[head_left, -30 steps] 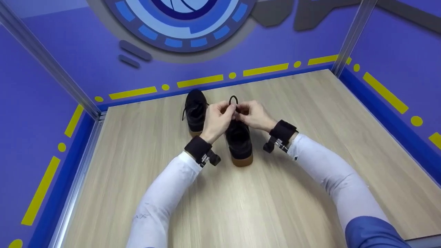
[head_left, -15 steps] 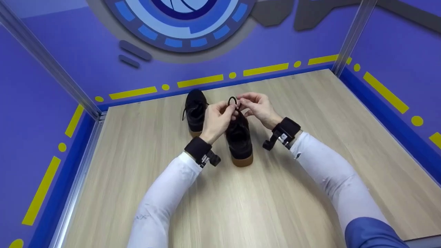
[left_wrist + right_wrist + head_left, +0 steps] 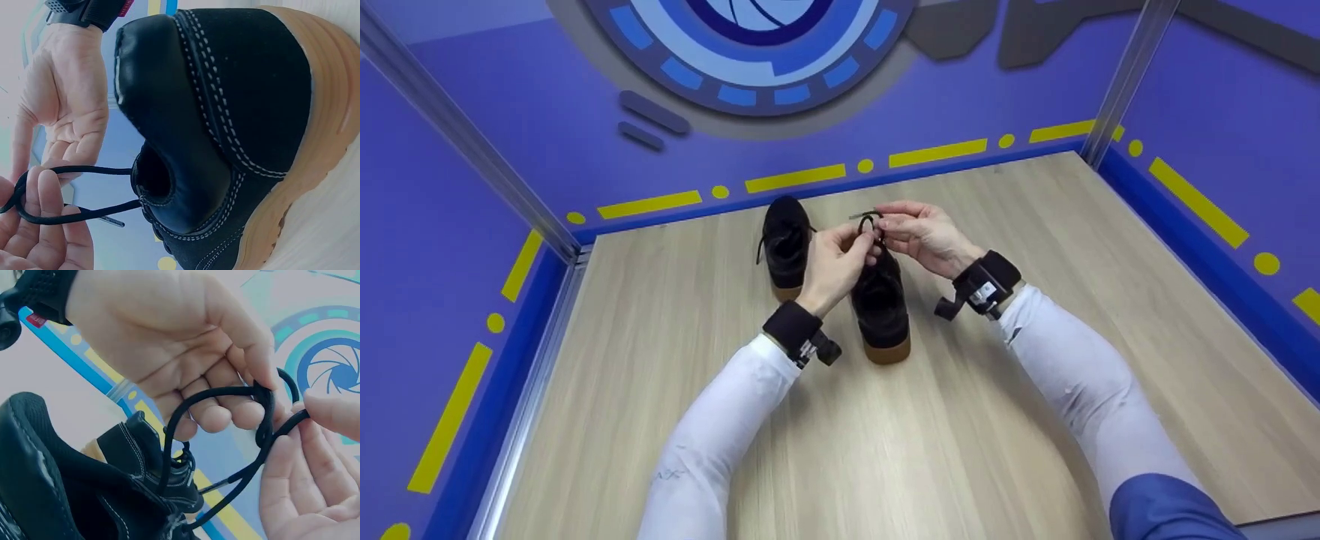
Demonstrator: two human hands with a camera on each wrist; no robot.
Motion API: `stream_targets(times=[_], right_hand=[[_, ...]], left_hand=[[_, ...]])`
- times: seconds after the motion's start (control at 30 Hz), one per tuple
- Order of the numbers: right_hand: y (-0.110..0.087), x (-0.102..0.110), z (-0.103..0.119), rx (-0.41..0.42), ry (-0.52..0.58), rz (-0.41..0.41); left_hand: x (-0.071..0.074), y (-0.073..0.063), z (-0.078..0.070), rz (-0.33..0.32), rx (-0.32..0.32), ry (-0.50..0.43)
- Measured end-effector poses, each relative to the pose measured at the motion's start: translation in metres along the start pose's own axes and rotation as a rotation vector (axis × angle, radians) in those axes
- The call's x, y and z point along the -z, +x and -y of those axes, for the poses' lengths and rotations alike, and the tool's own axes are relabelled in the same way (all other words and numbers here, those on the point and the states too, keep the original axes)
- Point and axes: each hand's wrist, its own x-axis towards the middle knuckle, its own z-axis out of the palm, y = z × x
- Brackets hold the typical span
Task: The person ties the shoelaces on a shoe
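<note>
A black shoe (image 3: 883,322) with a tan sole stands upright under both hands, its heel towards me. Above its tongue, the left hand (image 3: 834,262) pinches a loop of the black shoelace (image 3: 93,169). The right hand (image 3: 928,236) holds another part of the same lace between thumb and fingers, close beside the left fingertips. In the right wrist view the lace strands cross between the right hand (image 3: 185,343) and the left hand (image 3: 309,478). A lace tip (image 3: 216,486) hangs loose beyond the crossing. Exactly how the strands wrap is partly hidden by fingers.
The second black shoe (image 3: 786,244) stands just left, near the back wall, with a lace end hanging at its side. A light wooden table (image 3: 840,450) carries both shoes. Purple panels (image 3: 780,150) enclose the back and sides.
The right hand has drawn slightly right and turned its palm more into view, bringing a lace end across behind the loop. The left hand keeps its pinch nearly in place.
</note>
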Motion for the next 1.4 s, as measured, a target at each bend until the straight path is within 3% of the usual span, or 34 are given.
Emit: stream_targets(times=[0.2, 0.5, 0.6, 0.73, 0.83, 1.0, 1.07, 1.4], right_hand=[[-0.002, 0.003, -0.001, -0.019, -0.090, 0.037], [-0.001, 0.007, -0.008, 0.040, -0.347, -0.054], [-0.001, 0.006, -0.008, 0.054, -0.322, -0.055], [-0.001, 0.002, -0.006, 0.092, -0.188, -0.030], [-0.002, -0.004, -0.004, 0.119, -0.081, -0.033], [-0.003, -0.017, 0.000, 0.126, 0.092, -0.105], [-0.004, -0.022, 0.001, 0.119, 0.144, -0.128], [-0.007, -0.036, 0.003, 0.151, 0.228, -0.149]], left_hand=[[0.000, -0.001, 0.000, -0.008, -0.009, 0.017], [0.001, -0.002, 0.001, -0.026, -0.031, 0.036], [0.001, -0.002, 0.001, -0.052, -0.044, 0.051], [0.000, -0.002, -0.001, -0.121, -0.065, 0.064], [-0.002, -0.001, -0.003, -0.158, -0.026, -0.061], [-0.005, 0.001, -0.006, -0.198, 0.106, -0.435], [-0.006, 0.001, -0.007, -0.208, 0.142, -0.540], [-0.011, 0.006, -0.010, -0.311, 0.201, -0.802]])
